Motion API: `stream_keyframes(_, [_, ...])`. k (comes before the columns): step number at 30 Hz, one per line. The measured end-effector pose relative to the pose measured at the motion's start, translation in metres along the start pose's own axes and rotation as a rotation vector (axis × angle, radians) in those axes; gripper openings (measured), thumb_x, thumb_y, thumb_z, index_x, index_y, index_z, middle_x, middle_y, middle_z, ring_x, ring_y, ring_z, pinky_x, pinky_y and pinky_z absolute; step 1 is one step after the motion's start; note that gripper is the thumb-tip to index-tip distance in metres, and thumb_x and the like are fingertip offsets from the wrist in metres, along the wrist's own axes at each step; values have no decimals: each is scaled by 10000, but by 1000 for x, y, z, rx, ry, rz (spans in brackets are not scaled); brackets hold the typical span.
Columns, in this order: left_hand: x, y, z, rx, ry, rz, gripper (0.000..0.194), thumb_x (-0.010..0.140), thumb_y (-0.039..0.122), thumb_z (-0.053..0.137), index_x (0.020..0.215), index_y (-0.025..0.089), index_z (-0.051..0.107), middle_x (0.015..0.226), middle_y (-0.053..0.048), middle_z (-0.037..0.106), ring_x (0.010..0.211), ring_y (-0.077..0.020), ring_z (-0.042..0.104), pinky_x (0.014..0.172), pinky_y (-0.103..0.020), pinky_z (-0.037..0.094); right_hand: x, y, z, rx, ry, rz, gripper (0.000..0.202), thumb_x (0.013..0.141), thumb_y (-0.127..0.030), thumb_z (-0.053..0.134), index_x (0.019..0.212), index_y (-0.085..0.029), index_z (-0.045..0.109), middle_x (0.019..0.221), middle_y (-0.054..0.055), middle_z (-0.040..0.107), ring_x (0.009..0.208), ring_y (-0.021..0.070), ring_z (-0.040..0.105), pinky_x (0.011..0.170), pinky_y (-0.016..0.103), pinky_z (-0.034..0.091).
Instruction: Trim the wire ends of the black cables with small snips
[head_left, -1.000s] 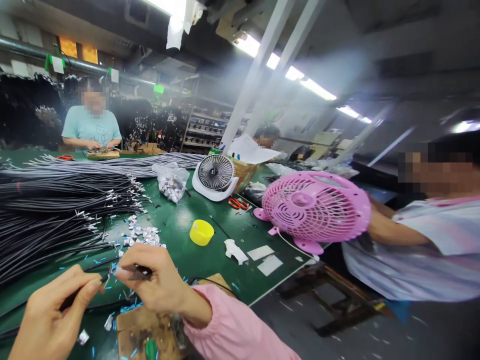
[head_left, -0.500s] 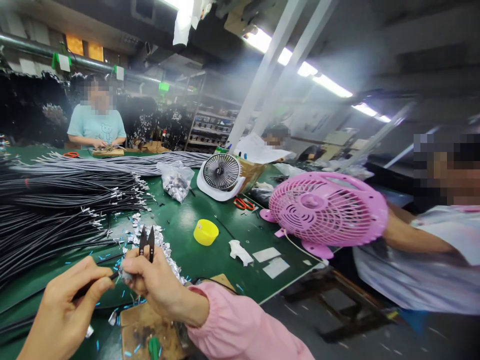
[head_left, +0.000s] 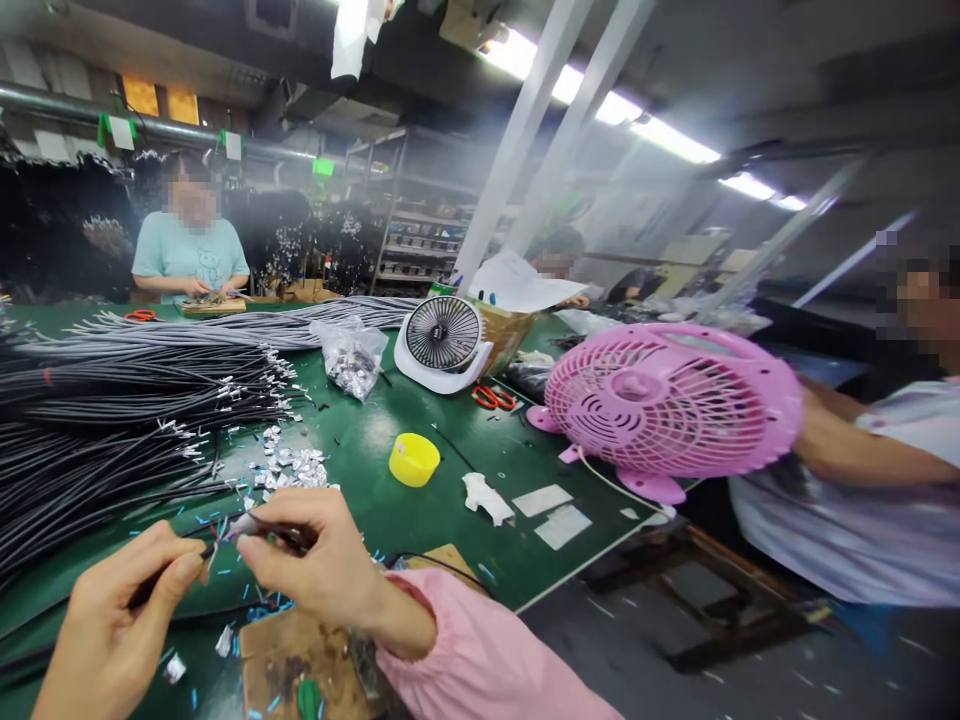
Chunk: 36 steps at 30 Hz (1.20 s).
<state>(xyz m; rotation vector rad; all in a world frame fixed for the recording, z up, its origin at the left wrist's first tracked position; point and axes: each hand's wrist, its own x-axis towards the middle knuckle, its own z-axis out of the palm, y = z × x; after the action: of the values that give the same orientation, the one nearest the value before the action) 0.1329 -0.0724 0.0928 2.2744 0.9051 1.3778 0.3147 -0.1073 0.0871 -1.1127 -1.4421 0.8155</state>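
Note:
My left hand (head_left: 124,610) is closed around a black cable (head_left: 201,553), whose stripped end points right and shows thin coloured wires (head_left: 223,532). My right hand (head_left: 319,550) meets those wires with its thumb and forefinger, the forefinger wearing a greyish cover. Dark thread snips (head_left: 296,538) sit inside the right hand, mostly hidden by its fingers; I cannot tell whether the blades touch the wires. Below the hands lies a stained wooden board (head_left: 277,660) with a green piece (head_left: 308,697) on it. Foil scraps (head_left: 300,468) and blue bits are scattered just beyond my hands.
Bundles of black cables (head_left: 112,440) with bared ends fill the left side, grey cables (head_left: 285,328) behind. A yellow ring-shaped cup (head_left: 414,460), orange-handled scissors (head_left: 493,398), a white fan (head_left: 442,340) and a pink fan (head_left: 660,405) stand rightward. Co-workers sit across and at right.
My right hand has turned over, so the snips that pointed upward are now tucked low in the palm. Coloured wires now show at the cable end between my hands.

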Motion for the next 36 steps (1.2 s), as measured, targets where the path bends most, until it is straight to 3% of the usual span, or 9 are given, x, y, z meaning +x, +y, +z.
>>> stream_keyframes(4, [1,8,2,6,39,12,500,933,613,599,612,248,716,485,51,586,372,-93,544,364,-149,431,2,3,0,-75,-2,-112,262,802,-302,685,570,-202,615,544,-28,511,512,108,406,488,270,294])
stream_keyframes(12, [-12,7,7,91,118,78,209,900,364,661,723,267,718,564,85,579,371,-55,462,380,-159,384,-2,13,2,-34,60,25,108,719,-258,757,643,-194,715,555,-21,552,496,106,394,447,247,287])
stream_keyframes(18, [-22,-2,14,146,128,79,187,911,345,644,749,275,707,567,79,537,414,-84,461,433,-199,403,-4,17,2,27,-7,143,44,724,-228,703,706,-190,688,583,-48,521,512,93,393,467,228,281])
stream_keyframes(24, [-22,-2,16,136,136,90,204,910,316,649,713,266,657,573,78,522,443,-88,453,444,-206,389,3,5,0,23,-81,247,151,802,-243,600,700,-174,688,593,-41,550,550,102,459,515,221,339])
stream_keyframes(29, [-21,-2,16,122,146,48,217,897,333,657,690,267,655,570,70,531,447,-100,457,421,-227,366,0,2,1,18,-20,203,103,764,-199,675,789,-189,774,617,-27,620,556,113,490,488,214,344])
stream_keyframes(36, [-22,-2,15,76,141,3,226,877,327,679,659,267,668,548,70,544,429,-99,460,401,-219,369,-4,5,0,13,3,116,134,758,-255,674,649,-177,678,565,-39,490,535,96,387,467,229,286])
